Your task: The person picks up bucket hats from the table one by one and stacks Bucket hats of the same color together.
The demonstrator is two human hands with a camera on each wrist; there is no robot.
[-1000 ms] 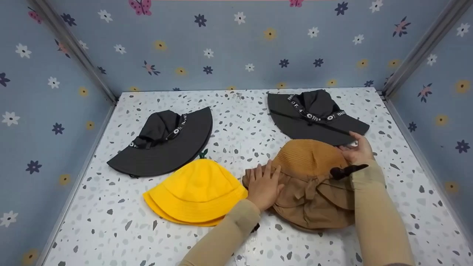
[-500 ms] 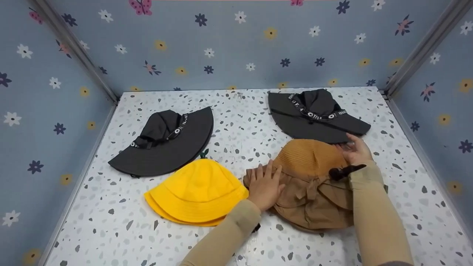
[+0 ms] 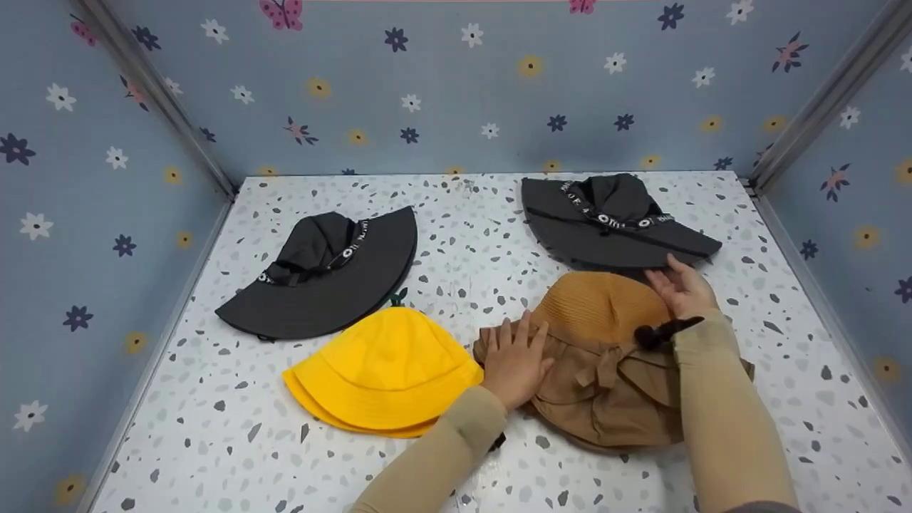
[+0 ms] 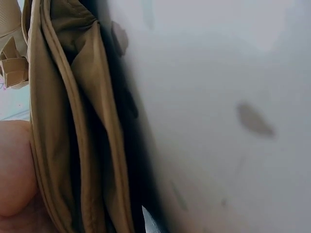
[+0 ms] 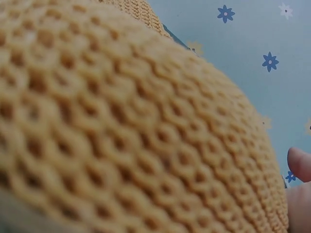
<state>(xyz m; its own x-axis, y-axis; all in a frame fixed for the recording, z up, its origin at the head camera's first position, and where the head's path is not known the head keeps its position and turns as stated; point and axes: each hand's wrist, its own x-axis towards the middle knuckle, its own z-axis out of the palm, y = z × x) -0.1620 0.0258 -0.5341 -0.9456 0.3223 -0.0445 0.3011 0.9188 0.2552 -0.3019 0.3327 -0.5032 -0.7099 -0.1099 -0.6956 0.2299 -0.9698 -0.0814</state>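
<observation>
The brown sun hat (image 3: 605, 399) lies front right, with an ochre knitted crown (image 3: 598, 306), gathered cloth brim and a bow. My left hand (image 3: 516, 363) rests on the left side of its brim, fingers extended. In the left wrist view the folded brim (image 4: 82, 121) stands beside the thumb. Behind lies a dark grey wide-brimmed hat (image 3: 605, 242) with a lettered band. My right hand (image 3: 687, 288) pinches its front brim edge, thumb above and fingers below. In the right wrist view the knitted crown (image 5: 146, 136) hides most of the hand; the thumb (image 5: 300, 165) shows at right.
A yellow bucket hat (image 3: 385, 377) with a green sprout on top lies left of the brown one. Another dark grey hat (image 3: 320, 285) lies behind it. Flower-patterned walls (image 3: 456, 85) enclose the speckled white table (image 3: 456, 221) at back and sides.
The front brim edge of the right dark grey hat has risen slightly at my right hand. My left hand stays on the brown hat. The whole view has shifted a little.
</observation>
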